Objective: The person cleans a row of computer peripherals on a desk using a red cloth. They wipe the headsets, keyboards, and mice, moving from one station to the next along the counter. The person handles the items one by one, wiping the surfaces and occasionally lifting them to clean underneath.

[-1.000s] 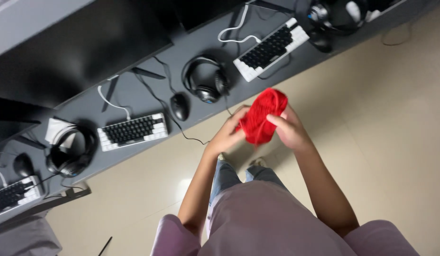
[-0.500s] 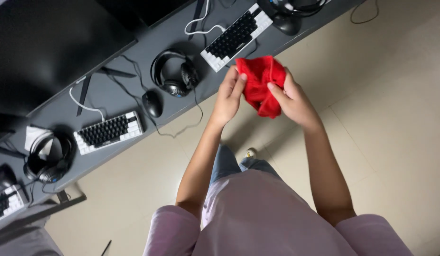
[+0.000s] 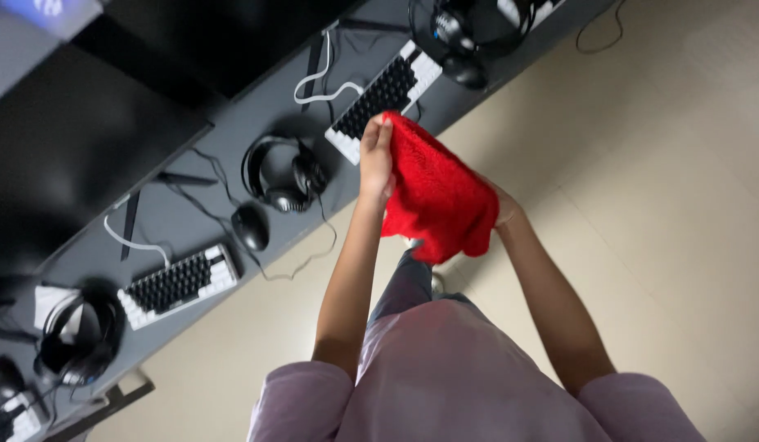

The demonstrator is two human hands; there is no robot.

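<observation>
A fluffy red cloth (image 3: 436, 192) hangs spread between my two hands in front of my chest. My left hand (image 3: 376, 160) pinches its upper left corner, fingers closed on the edge. My right hand (image 3: 504, 206) grips the cloth's right side and is mostly hidden behind the fabric. The cloth sits over the front edge of a long dark desk (image 3: 199, 205), just below a black-and-white keyboard (image 3: 385, 96).
On the desk lie black headphones (image 3: 283, 173), a black mouse (image 3: 251, 227), a second keyboard (image 3: 179, 282), more headphones (image 3: 78, 337) at the left and at the top right (image 3: 461, 24), dark monitors (image 3: 76, 155) behind. Beige tiled floor (image 3: 666, 205) spreads to the right.
The bunched red cloth has been opened out into a hanging sheet. My left hand rose to its top corner, and the view shifted so the desk slid left.
</observation>
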